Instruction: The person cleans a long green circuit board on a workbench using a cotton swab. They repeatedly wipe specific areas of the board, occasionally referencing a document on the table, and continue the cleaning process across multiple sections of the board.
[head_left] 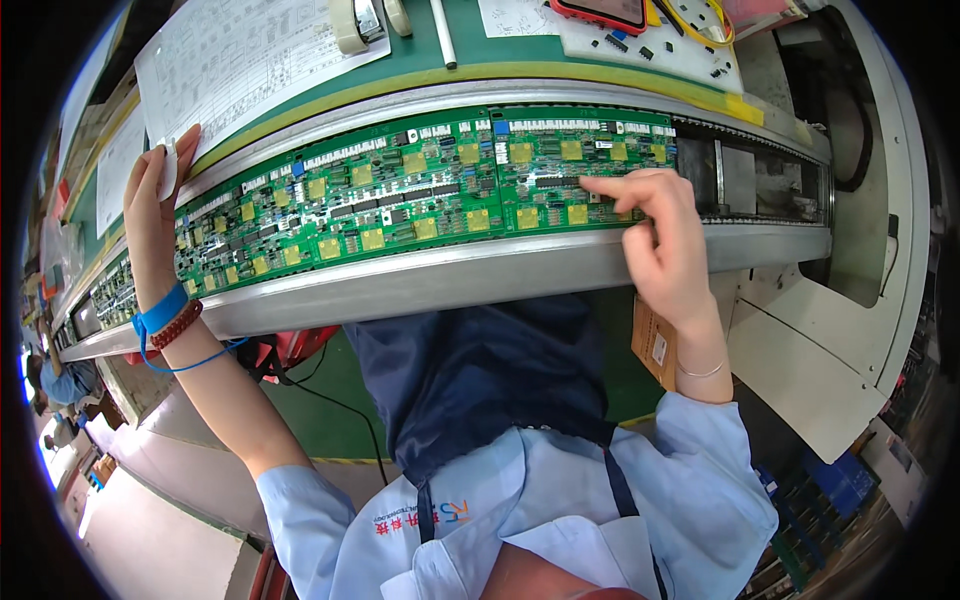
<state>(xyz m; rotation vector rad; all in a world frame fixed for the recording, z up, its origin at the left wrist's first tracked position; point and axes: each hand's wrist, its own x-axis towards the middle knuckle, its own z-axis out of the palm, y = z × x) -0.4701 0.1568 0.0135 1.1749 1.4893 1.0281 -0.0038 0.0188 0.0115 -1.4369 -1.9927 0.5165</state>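
Note:
A long row of green circuit boards [390, 225] lies in a metal conveyor rail, carrying black chips, yellow square parts and white connectors. My right hand [665, 235] is over the rightmost board [545, 205]. Its index finger stretches out and touches the right end of a black chip [556, 183], while the other fingers curl loosely with nothing visible in them. At the far left of the rail, my left hand [150, 215] is raised beside the boards. Between its thumb and fingers is a small white piece [168, 172], whose kind I cannot make out.
Behind the rail, a green bench holds printed sheets [230, 75], tape rolls [348, 25] and a white pen-like stick [443, 35]. Loose black chips [646, 53] lie on a white pad at back right, near a red-framed device [605, 10]. A metal rail edge [420, 270] runs before me.

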